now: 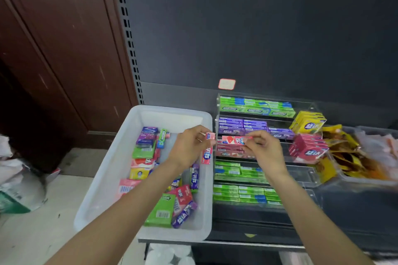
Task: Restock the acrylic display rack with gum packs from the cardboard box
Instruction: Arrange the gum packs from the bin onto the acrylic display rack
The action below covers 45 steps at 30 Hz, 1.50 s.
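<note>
- A person's two bare forearms reach forward over a dark shop shelf (pixel 254 236), seen from above.
- The left hand (pixel 189 146) hovers over the right edge of a white plastic bin (pixel 112 168). Its fingers are curled around pink gum packs (pixel 207 150), which stand upright in the grip; how many there are cannot be told.
- The right hand (pixel 263 148) pinches one pink gum pack (pixel 233 140) by its right end between thumb and fingertips. The pack lies level, at the front of the middle tier of the clear acrylic display rack (pixel 310 175).
- The two hands are close together but apart, the rack's left wall between them.
- The rack sits just right of the bin, on the same shelf. Its tiers step down toward the viewer: green packs (pixel 256 108) on top, purple packs (pixel 241 126) below, then pink packs (pixel 229 150) under the held pack, then two tiers of green packs.
- The bin holds loose gum packs (pixel 163 178) in purple, green, pink and yellow, heaped along its right side.
- Yellow boxes (pixel 309 122) and red boxes (pixel 308 146) are stacked at the rack's right end.
- Further right, a grey tub (pixel 366 180) holds gold and orange sachets (pixel 349 157).
- No cardboard box is recognisable; the gum supply lies in the plastic bin.
</note>
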Tool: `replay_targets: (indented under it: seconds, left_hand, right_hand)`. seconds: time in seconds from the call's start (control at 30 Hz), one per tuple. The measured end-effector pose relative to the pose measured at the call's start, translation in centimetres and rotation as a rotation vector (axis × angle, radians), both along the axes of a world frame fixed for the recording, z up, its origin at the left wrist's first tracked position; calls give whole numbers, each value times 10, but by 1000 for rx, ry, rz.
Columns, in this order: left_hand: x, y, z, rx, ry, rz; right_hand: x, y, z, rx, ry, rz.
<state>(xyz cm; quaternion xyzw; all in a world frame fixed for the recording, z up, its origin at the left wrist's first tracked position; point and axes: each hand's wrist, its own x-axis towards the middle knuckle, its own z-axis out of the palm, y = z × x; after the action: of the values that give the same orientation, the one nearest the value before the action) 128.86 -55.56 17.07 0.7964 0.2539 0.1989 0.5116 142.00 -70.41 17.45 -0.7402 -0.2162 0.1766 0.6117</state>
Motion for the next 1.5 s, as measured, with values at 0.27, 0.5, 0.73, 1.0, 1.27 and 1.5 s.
replay_targets:
  seconds: [0.27,0.5,0.73,1.0,1.27,1.5]
  left_hand:
    - [62,-36,-14,121,116,-68]
    - [80,-51,-33,369,336,-224]
    - [84,-49,-31,497,433,-312]
    - [83,-46,-32,444,414,-331]
    - [81,-43,-33,418,386,-343]
    - [81,-42,-34,376,353,-344]
  right_hand:
    - [73,-43,-13,-131,-79,-3]
    - [98,-50,-27,-119,-151,41]
    - [104,-48,-19,-323,-558,175]
    - [94,-37,-9,-543,-923,280]
    - [85,-25,-23,-650,-843,433]
    - [83,-35,-37,-732,-858,413]
